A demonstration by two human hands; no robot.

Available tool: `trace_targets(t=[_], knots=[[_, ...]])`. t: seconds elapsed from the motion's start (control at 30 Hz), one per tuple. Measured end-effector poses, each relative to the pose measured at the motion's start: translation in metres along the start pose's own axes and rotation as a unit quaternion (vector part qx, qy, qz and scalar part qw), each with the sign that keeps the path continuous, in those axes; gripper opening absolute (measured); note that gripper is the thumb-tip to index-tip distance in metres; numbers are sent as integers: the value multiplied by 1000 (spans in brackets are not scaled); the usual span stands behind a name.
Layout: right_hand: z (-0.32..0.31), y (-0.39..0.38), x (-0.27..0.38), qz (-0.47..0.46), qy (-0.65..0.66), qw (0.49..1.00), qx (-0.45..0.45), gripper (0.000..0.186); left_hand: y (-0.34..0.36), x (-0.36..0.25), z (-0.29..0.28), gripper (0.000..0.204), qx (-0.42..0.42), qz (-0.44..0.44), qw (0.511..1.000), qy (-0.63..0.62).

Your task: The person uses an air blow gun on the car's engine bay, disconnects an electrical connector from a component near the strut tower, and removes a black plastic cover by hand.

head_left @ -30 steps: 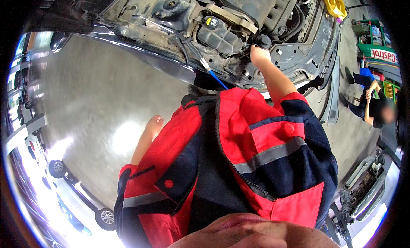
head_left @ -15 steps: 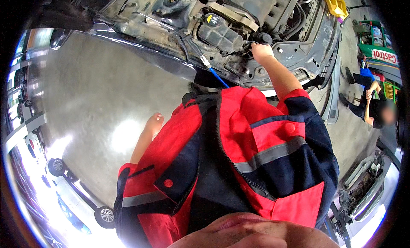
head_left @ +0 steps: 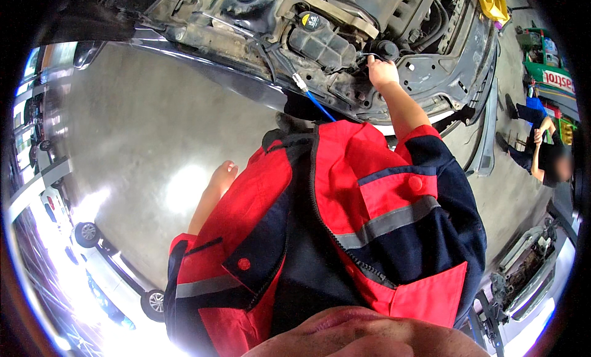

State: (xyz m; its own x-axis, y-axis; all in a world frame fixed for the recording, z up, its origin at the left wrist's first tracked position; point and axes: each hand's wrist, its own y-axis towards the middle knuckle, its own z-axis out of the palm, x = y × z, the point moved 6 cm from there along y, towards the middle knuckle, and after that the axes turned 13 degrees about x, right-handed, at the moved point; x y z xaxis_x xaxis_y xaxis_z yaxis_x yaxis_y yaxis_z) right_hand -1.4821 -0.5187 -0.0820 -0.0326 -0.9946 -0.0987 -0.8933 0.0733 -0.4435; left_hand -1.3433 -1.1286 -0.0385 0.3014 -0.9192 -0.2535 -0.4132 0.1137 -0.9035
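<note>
Red work jacket (head_left: 345,191) with navy panels, grey reflective stripes, red snap buttons. Grey, grimy engine bay (head_left: 345,31); black coolant reservoir (head_left: 323,43), black cap with yellow mark. Blue cable (head_left: 320,108), white connector. Yellow container (head_left: 492,3). Pale grey glossy floor (head_left: 141,141).

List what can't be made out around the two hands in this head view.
- Right hand: what its fingers grip is too small, against dark engine-bay parts.
- Left hand: palm side faces away.
- Blue tube: lower end hidden behind the red jacket.
</note>
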Motion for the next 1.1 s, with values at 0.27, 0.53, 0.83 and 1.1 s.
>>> trace_targets(t=[0.27, 0.53, 0.83, 1.1], knots=[[-2, -3, -1, 16, 56, 998, 40, 24, 3, 0, 3, 45, 25, -12, 1000, 10], [-7, -1, -3, -23, 55, 996, 72, 28, 11, -21, -2, 46, 27, -17, 999, 12], [-3, 0, -2, -10, 88, 995, 47, 22, 12, -31, 2, 44, 29, -27, 999, 14], [5, 2, -1, 2, 85, 996, 11, 20, 11, -46, -3, 42, 26, -6, 999, 25]])
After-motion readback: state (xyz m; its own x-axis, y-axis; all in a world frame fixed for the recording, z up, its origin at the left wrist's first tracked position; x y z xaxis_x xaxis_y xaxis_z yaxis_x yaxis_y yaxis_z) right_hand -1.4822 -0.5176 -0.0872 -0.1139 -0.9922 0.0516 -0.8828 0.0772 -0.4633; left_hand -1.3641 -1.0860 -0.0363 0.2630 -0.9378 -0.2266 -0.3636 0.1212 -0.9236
